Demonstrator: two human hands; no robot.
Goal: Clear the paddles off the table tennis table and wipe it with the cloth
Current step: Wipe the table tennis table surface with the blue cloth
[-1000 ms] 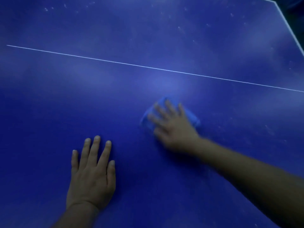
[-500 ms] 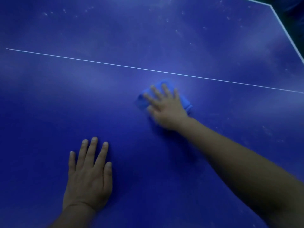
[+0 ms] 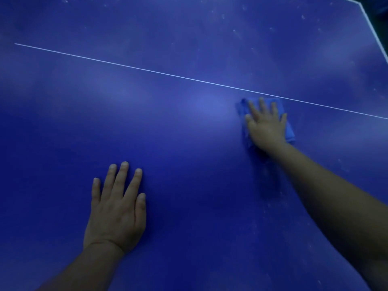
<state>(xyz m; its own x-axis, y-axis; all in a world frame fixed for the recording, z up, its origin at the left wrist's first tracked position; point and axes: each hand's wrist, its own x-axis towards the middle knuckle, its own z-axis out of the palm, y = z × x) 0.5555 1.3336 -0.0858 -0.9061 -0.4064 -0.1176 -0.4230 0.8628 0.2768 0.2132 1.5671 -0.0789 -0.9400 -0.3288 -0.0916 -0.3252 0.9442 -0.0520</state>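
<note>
Cloth [image 3: 290, 133], blue and folded, is lying flat on the blue table [image 3: 189, 185] under the right hand [image 3: 266, 127], just on the near side of the thin white line [image 3: 168, 73] that is crossing the surface. Nearest the camera, the left hand [image 3: 116, 208] is resting palm down on the bare table, its fingers [image 3: 121, 177] lying straight and slightly apart, holding nothing. Farther out and to the right, the right hand is pressing on the cloth with its fingers [image 3: 262, 107] stretched out and spread, their tips reaching almost to the cloth's far edge; cloth is showing past the hand on the left, far and right sides. Beyond the line, pale specks are dotting the table, and a white border [image 3: 369, 19] is edging its far right corner. No writing is showing anywhere.
</note>
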